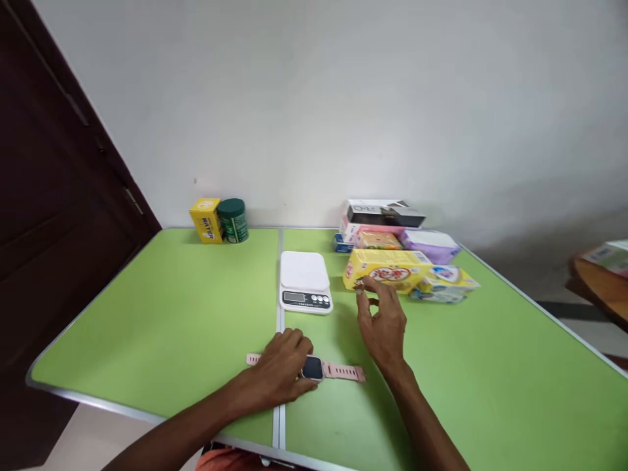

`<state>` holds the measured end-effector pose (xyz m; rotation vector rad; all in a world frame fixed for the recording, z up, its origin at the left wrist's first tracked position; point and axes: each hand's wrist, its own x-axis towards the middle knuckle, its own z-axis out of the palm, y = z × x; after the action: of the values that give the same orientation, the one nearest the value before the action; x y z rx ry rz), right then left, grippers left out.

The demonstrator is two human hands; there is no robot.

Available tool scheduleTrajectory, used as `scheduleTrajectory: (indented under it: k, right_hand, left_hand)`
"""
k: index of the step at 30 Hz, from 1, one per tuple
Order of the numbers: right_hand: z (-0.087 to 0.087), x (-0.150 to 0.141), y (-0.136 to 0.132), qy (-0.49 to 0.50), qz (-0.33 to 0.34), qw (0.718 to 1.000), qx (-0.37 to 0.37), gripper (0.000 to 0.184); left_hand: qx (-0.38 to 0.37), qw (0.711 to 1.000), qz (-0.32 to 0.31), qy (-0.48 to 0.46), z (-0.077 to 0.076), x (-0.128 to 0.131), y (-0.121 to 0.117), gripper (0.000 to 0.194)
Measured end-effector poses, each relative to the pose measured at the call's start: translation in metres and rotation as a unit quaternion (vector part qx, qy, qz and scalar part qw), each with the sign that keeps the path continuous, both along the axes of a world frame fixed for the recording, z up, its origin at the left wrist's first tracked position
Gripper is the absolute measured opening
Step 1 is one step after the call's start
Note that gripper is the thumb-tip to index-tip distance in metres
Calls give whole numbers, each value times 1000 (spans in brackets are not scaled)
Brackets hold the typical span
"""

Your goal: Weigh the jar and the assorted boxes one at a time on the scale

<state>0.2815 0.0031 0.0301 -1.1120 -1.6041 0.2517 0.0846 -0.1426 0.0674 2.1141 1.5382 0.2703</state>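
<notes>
A smartwatch (313, 368) with a pink strap lies stretched out across the green table near its front edge. My left hand (284, 366) is over the left part of the watch, fingers and thumb closed about its case and hiding some of the strap. My right hand (384, 320) is raised to the right of the watch, thumb and forefinger pinched close together. A small dark patch shows at those fingertips, in front of a yellow box (387, 269); whether it is a held thing is unclear. Between and beyond my hands stands a white kitchen scale (305, 278).
A yellow carton (207, 221) and a green lidded jar (234, 221) stand by the wall at left. Several boxes and a purple pack (430, 246) are grouped at back right. A metal seam (278, 405) runs through the green tabletop (196, 314).
</notes>
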Motion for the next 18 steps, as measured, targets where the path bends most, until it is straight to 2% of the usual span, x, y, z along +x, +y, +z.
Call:
scheduleTrajectory:
  k: [4, 7, 9, 11, 15, 17, 18]
  right_hand:
    - [33, -44, -9, -12, 82, 996, 26, 27]
    - [55, -73, -12, 16, 135, 991, -7, 25]
    - [64, -89, -13, 78, 156, 983, -54, 26]
    - [68, -100, -15, 148, 163, 971, -91, 27]
    - [77, -107, -29, 189, 194, 953, -138, 27]
    - [85, -106, -46, 197, 256, 928, -188, 30]
    - [91, -106, -56, 204, 298, 906, -221, 34]
  left_hand:
    - [-9, 997, 36, -64, -1, -15, 5, 22]
    - [-51, 973, 125, -189, 5, -33, 8, 25]
    - [-60, 924, 180, -332, 16, -44, 7, 24]
    - [-59, 856, 192, -476, 35, -54, 3, 28]
    - [-70, 728, 146, -666, 73, -61, -14, 37]
    - [-79, 665, 118, -733, 86, -57, -24, 36]
    - [-80, 639, 103, -758, 90, -54, -28, 35]
